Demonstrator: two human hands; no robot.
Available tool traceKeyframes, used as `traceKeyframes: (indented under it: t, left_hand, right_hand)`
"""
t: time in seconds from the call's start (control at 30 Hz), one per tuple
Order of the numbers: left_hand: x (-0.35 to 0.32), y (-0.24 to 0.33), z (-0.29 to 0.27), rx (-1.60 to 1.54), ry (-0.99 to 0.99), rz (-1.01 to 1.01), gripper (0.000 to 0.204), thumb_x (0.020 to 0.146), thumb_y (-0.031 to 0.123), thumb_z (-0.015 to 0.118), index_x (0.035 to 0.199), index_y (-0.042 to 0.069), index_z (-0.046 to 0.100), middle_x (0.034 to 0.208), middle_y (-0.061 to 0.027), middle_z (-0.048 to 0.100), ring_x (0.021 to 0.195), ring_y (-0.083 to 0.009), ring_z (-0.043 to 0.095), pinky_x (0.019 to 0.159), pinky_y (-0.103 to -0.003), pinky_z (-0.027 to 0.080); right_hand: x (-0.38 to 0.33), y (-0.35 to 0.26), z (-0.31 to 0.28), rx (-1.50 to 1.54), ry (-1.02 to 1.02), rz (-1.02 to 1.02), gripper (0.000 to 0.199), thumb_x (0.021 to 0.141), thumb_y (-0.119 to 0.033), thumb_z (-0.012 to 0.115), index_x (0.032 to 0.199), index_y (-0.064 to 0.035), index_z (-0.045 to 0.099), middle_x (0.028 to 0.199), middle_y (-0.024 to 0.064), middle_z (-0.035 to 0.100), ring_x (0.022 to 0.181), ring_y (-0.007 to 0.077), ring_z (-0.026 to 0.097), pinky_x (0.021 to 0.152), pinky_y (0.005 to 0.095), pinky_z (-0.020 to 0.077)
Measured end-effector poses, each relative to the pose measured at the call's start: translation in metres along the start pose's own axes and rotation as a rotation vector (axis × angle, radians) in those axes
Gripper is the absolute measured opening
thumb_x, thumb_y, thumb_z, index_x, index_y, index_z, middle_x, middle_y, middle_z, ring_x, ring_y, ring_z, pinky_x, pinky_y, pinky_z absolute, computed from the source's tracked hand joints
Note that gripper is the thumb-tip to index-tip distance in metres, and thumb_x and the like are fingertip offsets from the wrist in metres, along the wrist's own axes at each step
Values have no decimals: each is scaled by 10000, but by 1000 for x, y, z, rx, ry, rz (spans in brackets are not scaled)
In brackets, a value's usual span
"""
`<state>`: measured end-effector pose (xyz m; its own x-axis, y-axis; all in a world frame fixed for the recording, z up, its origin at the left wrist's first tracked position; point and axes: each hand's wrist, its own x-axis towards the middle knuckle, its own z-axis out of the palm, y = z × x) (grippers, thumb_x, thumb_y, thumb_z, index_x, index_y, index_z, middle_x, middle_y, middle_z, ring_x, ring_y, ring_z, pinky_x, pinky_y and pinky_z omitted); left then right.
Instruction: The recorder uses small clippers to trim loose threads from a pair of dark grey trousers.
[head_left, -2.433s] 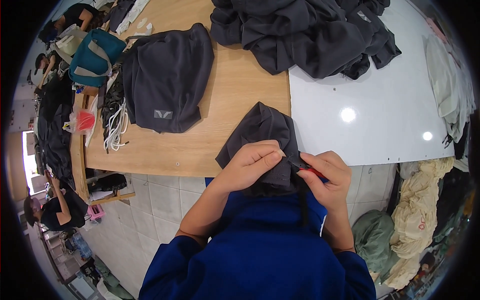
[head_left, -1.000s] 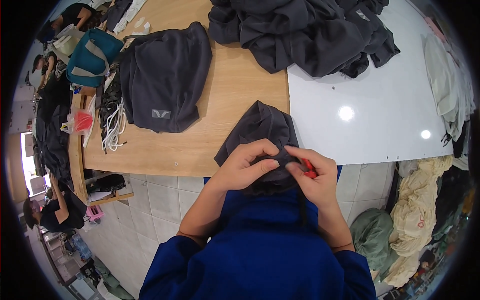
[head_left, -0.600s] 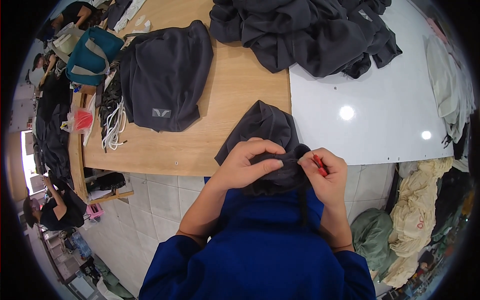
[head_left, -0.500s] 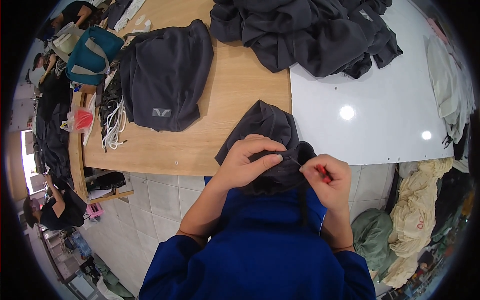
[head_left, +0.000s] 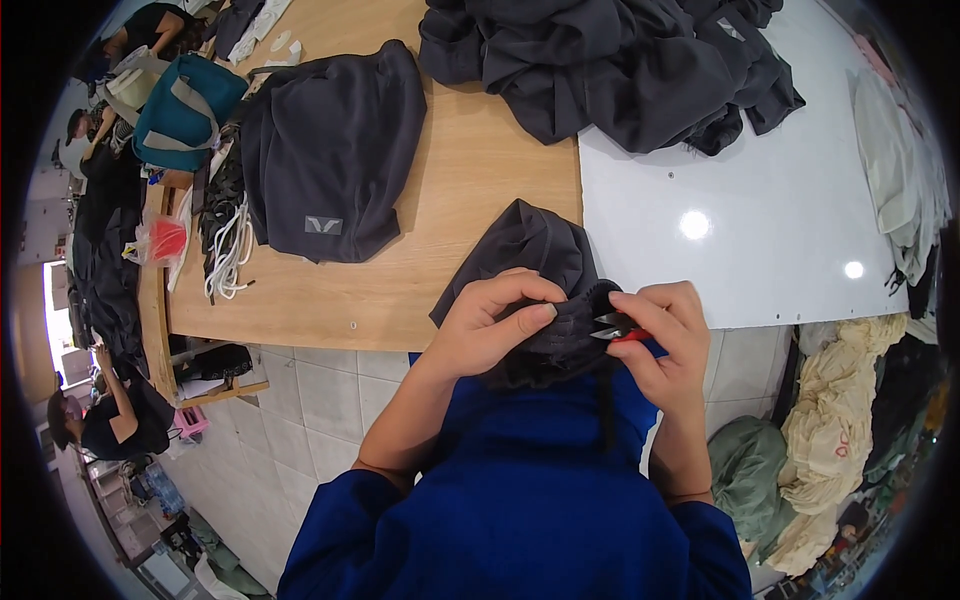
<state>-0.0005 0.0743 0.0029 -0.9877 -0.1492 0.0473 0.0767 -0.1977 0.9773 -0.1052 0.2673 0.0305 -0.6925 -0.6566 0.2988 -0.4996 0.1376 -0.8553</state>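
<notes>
A dark grey garment [head_left: 535, 245] hangs over the table's front edge toward my lap, its gathered, stretchy-looking edge nearest me. My left hand [head_left: 485, 325] pinches that edge between thumb and fingers. To its right, my right hand [head_left: 668, 340] is closed on red-handled thread snips [head_left: 616, 331]. Their short metal blades are apart and point left, right beside the gathered fabric. A dark strip [head_left: 606, 410] dangles from the garment over my blue top. Whether a thread lies between the blades is too small to tell.
A folded dark grey garment [head_left: 335, 150] lies left on the wooden tabletop [head_left: 480, 150], beside white cords [head_left: 230, 250] and a teal bag [head_left: 185, 112]. A heap of dark garments [head_left: 620, 70] covers the far side. Cream cloth [head_left: 835, 440] is piled at the right. Other people work at far left.
My right hand has turned and opened its grip somewhat, bringing the snips' blades into view toward the fabric; before, they were tucked in the palm. My left hand stays nearly still.
</notes>
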Motion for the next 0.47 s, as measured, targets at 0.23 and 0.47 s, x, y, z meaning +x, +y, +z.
traceKeyframes:
  t: [0.23, 0.47]
  left_hand:
    - [0, 5, -1, -13, -49, -103, 150, 891, 106, 588, 968, -9, 648, 826, -17, 582, 771, -77, 502, 675, -212, 396]
    - [0, 8, 0, -56, -42, -142, 159, 898, 112, 581, 979, -5, 652, 857, -29, 606, 792, -84, 517, 693, -214, 409]
  right_hand:
    - [6, -4, 6, -281, 61, -140, 368, 624, -221, 752, 985, -159, 713, 794, -3, 534, 751, 183, 438, 618, 268, 367]
    - [6, -6, 5, -314, 33, -184, 369, 641, -227, 746, 1003, -163, 713, 787, -7, 528, 741, 173, 430, 643, 282, 367]
